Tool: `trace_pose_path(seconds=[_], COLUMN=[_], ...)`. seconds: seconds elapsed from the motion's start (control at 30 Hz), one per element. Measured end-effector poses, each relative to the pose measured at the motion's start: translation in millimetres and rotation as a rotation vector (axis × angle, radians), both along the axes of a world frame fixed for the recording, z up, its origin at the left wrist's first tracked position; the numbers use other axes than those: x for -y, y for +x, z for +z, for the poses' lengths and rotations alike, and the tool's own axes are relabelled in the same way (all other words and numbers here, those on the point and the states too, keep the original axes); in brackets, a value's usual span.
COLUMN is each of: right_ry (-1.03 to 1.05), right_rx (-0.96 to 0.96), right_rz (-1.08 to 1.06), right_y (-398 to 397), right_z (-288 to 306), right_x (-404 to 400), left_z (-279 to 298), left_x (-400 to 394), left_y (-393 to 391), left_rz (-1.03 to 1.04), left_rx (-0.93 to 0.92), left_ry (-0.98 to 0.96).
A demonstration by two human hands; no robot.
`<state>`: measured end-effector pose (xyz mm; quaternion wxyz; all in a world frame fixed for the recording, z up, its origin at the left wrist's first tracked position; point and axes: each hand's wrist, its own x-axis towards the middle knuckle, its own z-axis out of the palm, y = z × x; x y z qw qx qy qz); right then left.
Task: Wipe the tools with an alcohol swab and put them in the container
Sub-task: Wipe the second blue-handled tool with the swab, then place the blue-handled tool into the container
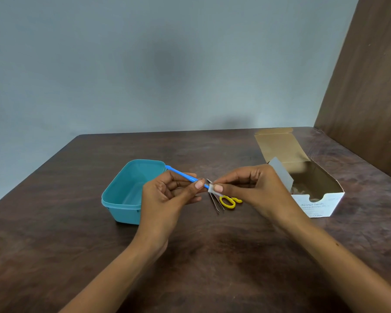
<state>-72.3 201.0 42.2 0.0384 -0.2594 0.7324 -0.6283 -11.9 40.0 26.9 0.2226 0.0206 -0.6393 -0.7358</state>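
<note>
My left hand (167,195) pinches a thin blue tool (181,173) between thumb and fingers, held above the table beside the teal container (122,195). Its far end points over the container's right rim. My right hand (248,188) pinches a small white alcohol swab (211,188) wrapped around the tool's near end. Under my hands, on the table, lie metal tweezers (217,203) and small scissors with yellow handles (229,201). The container holds nothing that I can see.
An open white box of alcohol swabs (318,204) lies at the right, its cardboard flap raised toward the back. A brown wooden panel (366,86) stands at the far right. The dark wooden table (54,245) ends against a grey wall.
</note>
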Motion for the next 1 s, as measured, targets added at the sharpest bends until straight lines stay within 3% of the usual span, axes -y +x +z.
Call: trace_pose_path(seconds=[0.3,0.53,0.83,1.0], right_ry=[-0.013,-0.057,0.004,0.107], right_rx=[0.220,0.276,0.126,0.047], right_rz=[0.049,0.037,-0.059,-0.079], right_y=[1,0,-5,-4], right_z=[-1,2,-10,-19], right_x=[-3,-7,0,7], left_z=[3,13,21,34], left_x=[-1,14,26,59], left_y=[2,0,-2,-6], left_rz=[-0.030,0.029,0.066,0.186], left_rx=[-0.016,-0.042,-0.012,0.095], left_ry=[-0.011,0.025,0.031,-0.201])
